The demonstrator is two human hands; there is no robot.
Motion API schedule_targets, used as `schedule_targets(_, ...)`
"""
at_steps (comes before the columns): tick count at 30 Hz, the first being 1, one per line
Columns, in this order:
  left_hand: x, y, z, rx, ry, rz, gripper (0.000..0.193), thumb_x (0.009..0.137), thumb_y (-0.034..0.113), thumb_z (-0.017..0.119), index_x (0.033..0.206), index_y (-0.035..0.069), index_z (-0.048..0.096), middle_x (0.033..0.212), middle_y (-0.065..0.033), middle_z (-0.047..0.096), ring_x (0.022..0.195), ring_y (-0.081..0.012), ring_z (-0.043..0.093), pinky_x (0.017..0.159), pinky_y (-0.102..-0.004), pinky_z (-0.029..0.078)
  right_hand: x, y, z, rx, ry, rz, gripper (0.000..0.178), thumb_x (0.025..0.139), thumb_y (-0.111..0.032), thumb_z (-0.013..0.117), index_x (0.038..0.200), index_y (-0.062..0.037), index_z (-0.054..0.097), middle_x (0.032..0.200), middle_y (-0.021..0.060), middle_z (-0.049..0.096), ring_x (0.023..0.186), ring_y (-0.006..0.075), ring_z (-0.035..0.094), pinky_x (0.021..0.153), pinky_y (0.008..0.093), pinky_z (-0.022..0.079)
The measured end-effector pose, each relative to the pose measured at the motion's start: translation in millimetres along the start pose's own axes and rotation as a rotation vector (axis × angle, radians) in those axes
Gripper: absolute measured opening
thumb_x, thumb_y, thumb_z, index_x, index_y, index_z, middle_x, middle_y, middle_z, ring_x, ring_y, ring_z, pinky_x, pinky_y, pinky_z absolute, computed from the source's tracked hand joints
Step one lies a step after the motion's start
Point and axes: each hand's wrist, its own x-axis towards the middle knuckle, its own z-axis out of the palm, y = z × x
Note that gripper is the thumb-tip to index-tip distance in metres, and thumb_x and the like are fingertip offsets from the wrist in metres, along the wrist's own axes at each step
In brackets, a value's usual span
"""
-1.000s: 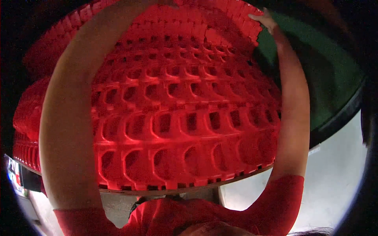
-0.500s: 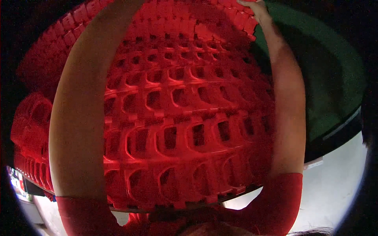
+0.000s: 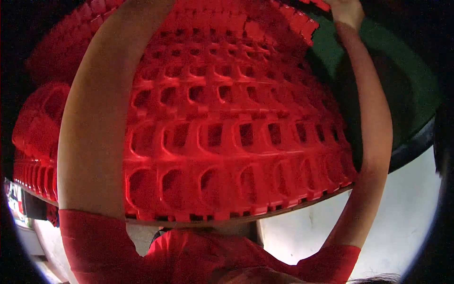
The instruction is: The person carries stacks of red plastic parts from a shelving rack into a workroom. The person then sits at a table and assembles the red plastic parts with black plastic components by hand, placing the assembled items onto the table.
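Rows of red plastic pieces with rounded openings (image 3: 213,135) lie close together across the work surface below my arms. My right hand (image 3: 349,12) is at the top right edge, its fingers partly cut off by the frame. Against those fingers is the end of a red plastic piece (image 3: 322,4), which the hand appears to grip, apart from the rows. My left forearm (image 3: 94,128) stretches over the left part of the rows and leaves the picture at the top, so the left hand is hidden beyond the edge.
A dark green table surface (image 3: 406,97) shows at the right, shadowed, with a dark rim. More red pieces (image 3: 45,113) are heaped at the left and stand in rows at the far side (image 3: 265,31). A pale floor (image 3: 406,213) lies below the near edge.
My right hand has moved right and away from the far rows, with a red piece at its fingers. The view has shifted, so the near rows sit higher and the table's front edge shows more.
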Motion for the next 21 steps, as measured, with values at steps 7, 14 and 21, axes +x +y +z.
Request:
schedule_targets(7,-40,84,-42,0.154,-0.063,0.037,0.078,0.069,0.040,0.081,0.129,0.000,0.049,0.124,-0.0198,0.056,0.114,-0.0346,0.054,0.096,-0.0432,0.044,-15,-4,-45,0.009,-0.012,0.138,0.063,0.068,-0.033,0.083,0.119,-0.0033,0.059,0.116,0.0142,0.062,0.100,0.0237,0.061,0.092,0.0351,0.048)
schedule_targets(14,-90,93,-96,0.271,-0.034,-0.092,0.069,0.070,0.037,0.080,0.125,0.005,0.054,0.124,-0.0192,0.057,0.114,-0.0352,0.054,0.094,-0.0437,0.045,-29,-85,-65,-0.102,-0.055,-0.095,0.049,0.073,-0.026,0.080,0.114,-0.0047,0.064,0.117,0.0107,0.062,0.105,0.0224,0.059,0.097,0.0349,0.044)
schedule_targets(21,-153,103,-104,0.055,0.087,-0.124,0.059,0.072,0.035,0.079,0.121,0.009,0.059,0.125,-0.0174,0.057,0.113,-0.0359,0.054,0.092,-0.0441,0.046,-64,-205,-91,-0.232,0.093,-0.256,0.029,0.077,-0.013,0.075,0.105,-0.0080,0.070,0.115,0.0051,0.061,0.104,0.0166,0.058,0.094,0.0271,0.045)
